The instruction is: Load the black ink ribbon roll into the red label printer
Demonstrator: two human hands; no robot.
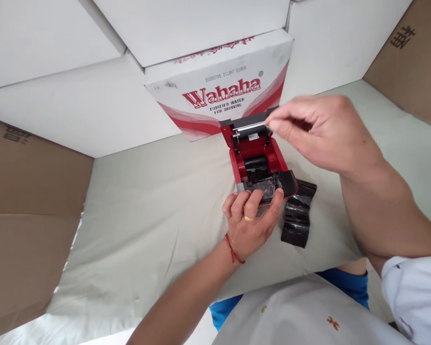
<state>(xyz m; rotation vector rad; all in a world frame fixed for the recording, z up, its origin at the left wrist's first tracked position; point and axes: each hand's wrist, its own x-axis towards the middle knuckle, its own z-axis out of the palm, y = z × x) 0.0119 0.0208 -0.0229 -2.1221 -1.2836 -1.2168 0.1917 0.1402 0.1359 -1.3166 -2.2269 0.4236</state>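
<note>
— What does the left grip [251, 225] have?
— It is closed on the near edge of the red-and-black device [279, 160], fingers curled over the dark front part and the thumb laid near its right side
— And the right grip [321, 132]?
— Thumb and fingers pinched together at the right end of the raised lid [244, 119], close to the thin rod [250, 126]. Whether they grip anything there, I cannot tell, as the fingertips are blurred
— Where exactly is the device?
— Just beyond the left grip and to the left of the right grip's palm, standing open on the cloth-covered counter [147, 196]
— Anything inside it?
— A glossy black roll [256, 167] in the red hollow, ahead of the left grip's knuckles. Under the lid, left of the right grip's fingertips, runs a dark roller [253, 132]
— And outside it?
— A wavy black strip [296, 218] lies on the cloth, right of the left grip and nearer the person than the right grip
— What stands beyond both grips?
— The Wahaha carton [219, 88], behind the lid, with white boxes [57, 105] around it. A brown carton [28, 215] stands well to the left of the left grip, another far to the right of the right grip
— Anything worn?
— A gold ring [249, 219] and a red string bracelet [232, 249], both on the left side
</note>
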